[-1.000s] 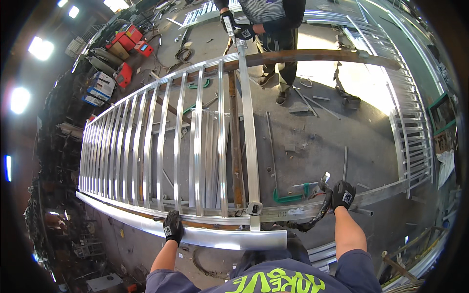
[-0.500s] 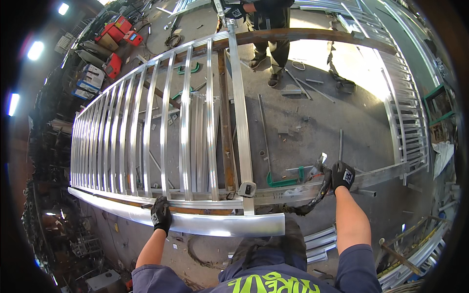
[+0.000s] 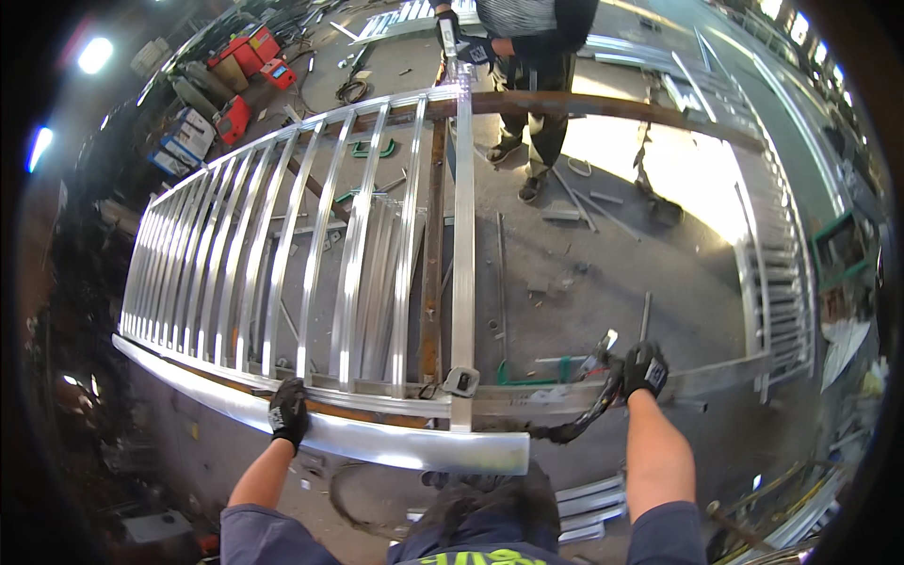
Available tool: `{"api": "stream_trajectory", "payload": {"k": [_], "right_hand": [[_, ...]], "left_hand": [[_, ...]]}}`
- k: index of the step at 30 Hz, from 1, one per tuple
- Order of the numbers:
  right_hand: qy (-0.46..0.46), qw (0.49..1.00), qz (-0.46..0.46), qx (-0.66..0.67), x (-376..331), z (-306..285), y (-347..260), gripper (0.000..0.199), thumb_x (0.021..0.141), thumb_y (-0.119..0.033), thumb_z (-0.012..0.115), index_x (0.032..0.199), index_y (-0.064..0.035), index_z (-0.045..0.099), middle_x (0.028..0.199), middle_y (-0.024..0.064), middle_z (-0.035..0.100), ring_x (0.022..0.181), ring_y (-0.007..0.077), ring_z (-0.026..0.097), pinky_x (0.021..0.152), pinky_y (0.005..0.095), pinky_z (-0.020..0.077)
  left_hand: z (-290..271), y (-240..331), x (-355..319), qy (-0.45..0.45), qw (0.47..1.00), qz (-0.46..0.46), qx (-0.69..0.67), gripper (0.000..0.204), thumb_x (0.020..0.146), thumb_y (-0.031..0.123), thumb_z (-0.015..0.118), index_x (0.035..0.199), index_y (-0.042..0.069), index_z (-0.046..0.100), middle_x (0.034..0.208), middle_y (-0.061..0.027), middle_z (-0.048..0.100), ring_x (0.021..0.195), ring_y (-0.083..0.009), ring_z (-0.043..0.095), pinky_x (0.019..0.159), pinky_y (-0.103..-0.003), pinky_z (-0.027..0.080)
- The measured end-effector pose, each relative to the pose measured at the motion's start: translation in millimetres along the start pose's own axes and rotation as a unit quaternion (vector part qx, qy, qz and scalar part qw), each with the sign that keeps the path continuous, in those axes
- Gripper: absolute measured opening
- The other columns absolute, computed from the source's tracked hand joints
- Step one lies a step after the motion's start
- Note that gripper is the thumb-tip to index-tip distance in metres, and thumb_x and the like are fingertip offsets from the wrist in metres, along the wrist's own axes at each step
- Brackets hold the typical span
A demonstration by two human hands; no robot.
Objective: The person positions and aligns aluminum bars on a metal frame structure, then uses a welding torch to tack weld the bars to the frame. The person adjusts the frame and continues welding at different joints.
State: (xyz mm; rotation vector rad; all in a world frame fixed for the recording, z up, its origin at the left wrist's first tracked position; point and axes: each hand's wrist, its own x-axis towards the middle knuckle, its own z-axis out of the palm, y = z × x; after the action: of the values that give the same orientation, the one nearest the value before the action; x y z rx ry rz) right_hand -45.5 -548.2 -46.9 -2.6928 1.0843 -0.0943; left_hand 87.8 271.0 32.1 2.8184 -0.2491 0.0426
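My left hand (image 3: 289, 411), in a black glove, is closed over a wide silver aluminium profile (image 3: 405, 444) along the near edge of a railing panel (image 3: 309, 282) with several upright bars. Off to the right, my right hand (image 3: 646, 367), gloved too, is closed around what looks like a welding torch (image 3: 610, 363) with a thick black cable; its fingers are partly hidden. Between my hands, a grey tape measure (image 3: 461, 381) sits at the near end of a square aluminium tube (image 3: 463, 235) running away from me. At its far end a co-worker's gloved hand (image 3: 476, 51) is on the tube.
Rusty steel beams (image 3: 603, 105) support the panel, and a long grey beam (image 3: 697, 379) runs right. Green clamps (image 3: 527, 375), offcuts (image 3: 574, 202) and a bundle of aluminium lengths (image 3: 377, 282) lie about. Another railing panel (image 3: 777, 245) stands at right; red machines (image 3: 250, 52) are far left.
The view has tilted up, so most things sit lower in it and more of the co-worker shows. Both my hands keep their places on the profile and the torch.
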Motion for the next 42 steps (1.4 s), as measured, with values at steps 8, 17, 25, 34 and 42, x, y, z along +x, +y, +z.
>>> {"api": "stream_trajectory", "payload": {"k": [8, 17, 25, 34, 42], "right_hand": [[-0.015, 0.999, 0.037, 0.011, -0.7, -23.2, -10.7, 0.035, 0.098, -0.035, 0.070, 0.124, -0.0133, 0.079, 0.153, 0.0191, 0.066, 0.141, 0.0363, 0.063, 0.117, 0.0486, 0.0516], [-0.006, 0.999, 0.042, 0.008, 0.3, -24.9, -15.1, 0.032, 0.099, -0.031, 0.070, 0.124, -0.0129, 0.079, 0.157, 0.0183, 0.064, 0.142, 0.0355, 0.063, 0.116, 0.0473, 0.0517], [-0.051, 0.998, 0.035, -0.019, 3.6, -17.9, -10.0, 0.034, 0.103, -0.040, 0.058, 0.109, -0.0132, 0.078, 0.117, 0.0142, 0.078, 0.106, 0.0398, 0.074, 0.093, 0.0512, 0.0576], [-0.011, 1.000, 0.014, -0.013, 0.6, -11.3, -6.7, 0.030, 0.102, -0.037, 0.061, 0.097, -0.0119, 0.078, 0.101, 0.0156, 0.079, 0.096, 0.0393, 0.075, 0.085, 0.0516, 0.0574], [-0.011, 1.000, 0.014, -0.024, 3.3, -8.6, -4.3, 0.029, 0.100, -0.036, 0.062, 0.096, -0.0120, 0.078, 0.099, 0.0158, 0.078, 0.094, 0.0394, 0.075, 0.083, 0.0513, 0.0577]], "left_hand": [[-4.8, 18.3, 1.5, 0.002, 1.000, -0.010, 0.013, 0.034, 0.099, 0.013, 0.059, 0.125, 0.001, 0.078, 0.135, -0.0198, 0.075, 0.135, -0.0393, 0.066, 0.122, -0.048, 0.046], [-4.0, 23.0, 0.2, 0.001, 1.000, -0.028, 0.009, 0.031, 0.100, 0.012, 0.059, 0.122, 0.002, 0.079, 0.136, -0.0177, 0.076, 0.138, -0.0379, 0.064, 0.125, -0.047, 0.044], [-6.2, 22.9, 3.5, -0.001, 1.000, -0.019, 0.003, 0.031, 0.100, 0.014, 0.058, 0.121, 0.004, 0.078, 0.134, -0.0186, 0.076, 0.137, -0.0390, 0.065, 0.123, -0.049, 0.045], [-5.8, 23.6, 2.1, 0.008, 1.000, -0.017, 0.001, 0.032, 0.099, 0.011, 0.060, 0.123, 0.001, 0.078, 0.134, -0.0192, 0.076, 0.135, -0.0384, 0.066, 0.121, -0.047, 0.048], [-3.0, 20.1, 1.3, -0.001, 0.999, -0.035, -0.005, 0.033, 0.101, 0.014, 0.057, 0.124, 0.003, 0.078, 0.136, -0.0178, 0.075, 0.138, -0.0379, 0.064, 0.123, -0.048, 0.046]]}}
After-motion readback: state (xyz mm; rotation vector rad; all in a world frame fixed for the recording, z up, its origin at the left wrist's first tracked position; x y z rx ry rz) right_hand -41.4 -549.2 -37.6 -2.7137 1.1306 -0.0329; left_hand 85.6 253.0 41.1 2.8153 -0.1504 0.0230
